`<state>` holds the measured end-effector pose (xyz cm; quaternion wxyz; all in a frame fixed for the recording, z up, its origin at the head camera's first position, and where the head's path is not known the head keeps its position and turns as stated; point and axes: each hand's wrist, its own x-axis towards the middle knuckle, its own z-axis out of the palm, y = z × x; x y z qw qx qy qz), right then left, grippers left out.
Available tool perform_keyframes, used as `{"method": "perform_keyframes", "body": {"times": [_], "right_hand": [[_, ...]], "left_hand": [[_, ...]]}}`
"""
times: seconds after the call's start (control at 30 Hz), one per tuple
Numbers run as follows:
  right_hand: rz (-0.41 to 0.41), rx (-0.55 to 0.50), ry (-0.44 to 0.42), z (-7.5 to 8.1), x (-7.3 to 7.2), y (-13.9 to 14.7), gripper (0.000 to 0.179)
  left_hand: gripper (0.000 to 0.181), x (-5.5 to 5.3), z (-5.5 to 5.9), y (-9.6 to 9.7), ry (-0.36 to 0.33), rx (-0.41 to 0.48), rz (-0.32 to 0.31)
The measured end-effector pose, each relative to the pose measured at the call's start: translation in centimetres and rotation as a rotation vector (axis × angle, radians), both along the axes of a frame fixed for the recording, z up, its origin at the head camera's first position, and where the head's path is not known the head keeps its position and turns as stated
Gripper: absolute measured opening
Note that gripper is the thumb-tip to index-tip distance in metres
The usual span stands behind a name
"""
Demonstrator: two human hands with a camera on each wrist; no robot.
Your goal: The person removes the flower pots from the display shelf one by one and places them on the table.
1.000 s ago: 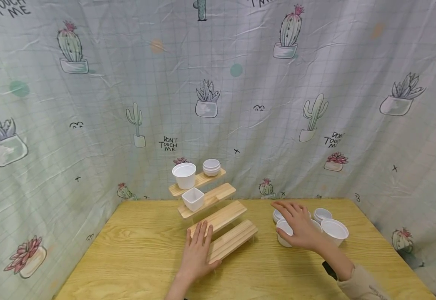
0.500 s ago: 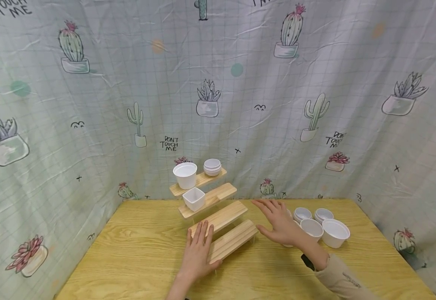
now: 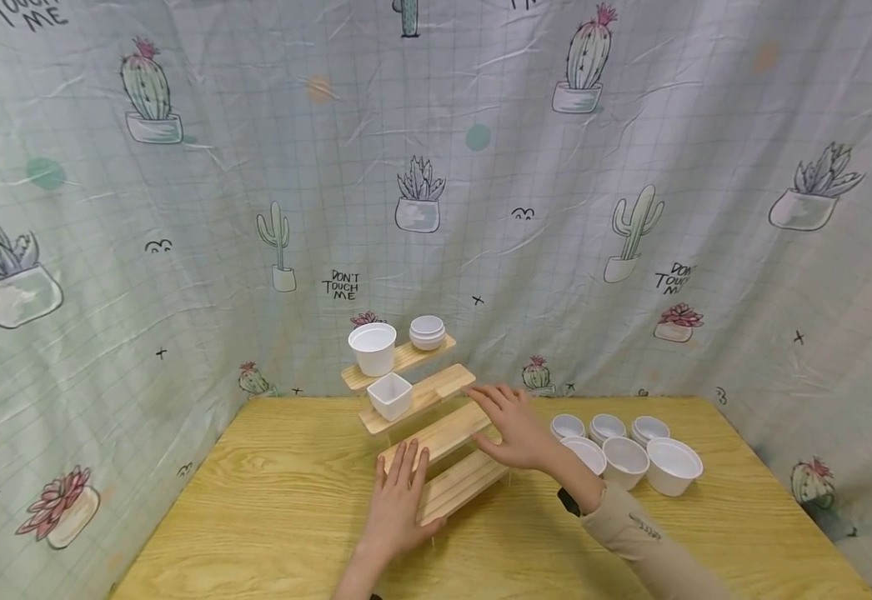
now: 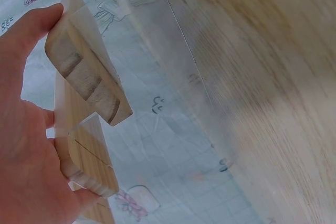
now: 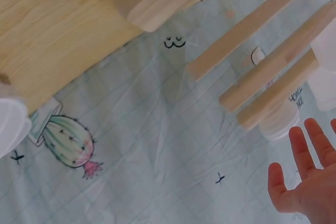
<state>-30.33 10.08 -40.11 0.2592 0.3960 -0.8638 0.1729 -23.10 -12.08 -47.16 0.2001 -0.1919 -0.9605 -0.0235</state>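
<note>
A stepped wooden stand [image 3: 436, 437] with clear legs rises left of centre. My left hand [image 3: 398, 506] rests its straight fingers on the second-lowest shelf [image 4: 84, 145]; its thumb touches the end of the lowest shelf [image 4: 86, 77]. My right hand [image 3: 514, 429], fingers spread and holding nothing, hovers near the stand's right end. The right wrist view shows that hand [image 5: 315, 192] apart from the shelves [image 5: 257, 24]. A tall round white pot [image 3: 373, 350] and a small ridged round pot [image 3: 428, 332] stand on the top shelf. Below them sits a square white pot [image 3: 390, 396].
Several white round pots stand in two rows on the right of the wooden table [image 3: 256, 500], including a large pot [image 3: 674, 467] and a small ridged pot [image 3: 649, 429]. A cactus-print curtain [image 3: 481, 250] hangs behind the table.
My right hand has moved left from above the loose pots to the stand's right end, staying empty. My left hand has kept its place, and the pots have not moved.
</note>
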Motion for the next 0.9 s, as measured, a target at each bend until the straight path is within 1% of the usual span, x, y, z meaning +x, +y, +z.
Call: {"method": "perform_keyframes", "body": {"times": [0.1, 0.17, 0.3, 0.4, 0.5, 0.6, 0.67, 0.8, 0.9], "right_hand": [[0.011, 0.005, -0.027, 0.4, -0.4, -1.0, 0.060], [0.022, 0.008, -0.047, 0.5, -0.7, -1.7, 0.061], [0.042, 0.008, -0.056, 0.6, -1.5, -2.9, 0.062], [0.062, 0.005, -0.062, 0.8, -2.0, -3.8, 0.062], [0.063, 0.025, -0.055, 1.1, -2.5, -4.8, 0.063], [0.058, 0.048, -0.027, 1.6, -3.0, -5.8, 0.064], [0.066, 0.046, -0.006, 1.9, -3.4, -6.5, 0.064], [0.085, 0.050, 0.009, 2.3, -4.1, -7.5, 0.063], [0.080, 0.072, 0.003, 2.5, -4.4, -8.1, 0.063]], "left_hand": [[0.099, -0.1, 0.0, 0.0, 0.006, 0.000, -0.001], [0.099, -0.2, -0.1, 0.0, 0.029, -0.004, -0.007], [0.098, -0.2, -0.2, 0.0, 0.088, -0.014, -0.019], [0.097, -0.2, -0.3, 0.0, 0.104, -0.010, -0.024], [0.097, -0.2, -0.4, 0.0, 0.091, 0.003, -0.024], [0.097, -0.2, -0.3, -0.1, 0.061, 0.015, -0.019], [0.096, -0.2, -0.3, -0.1, 0.041, 0.026, -0.019], [0.096, -0.1, -0.2, -0.1, 0.036, 0.024, -0.019], [0.096, -0.1, -0.2, 0.0, 0.035, 0.010, -0.013]]}}
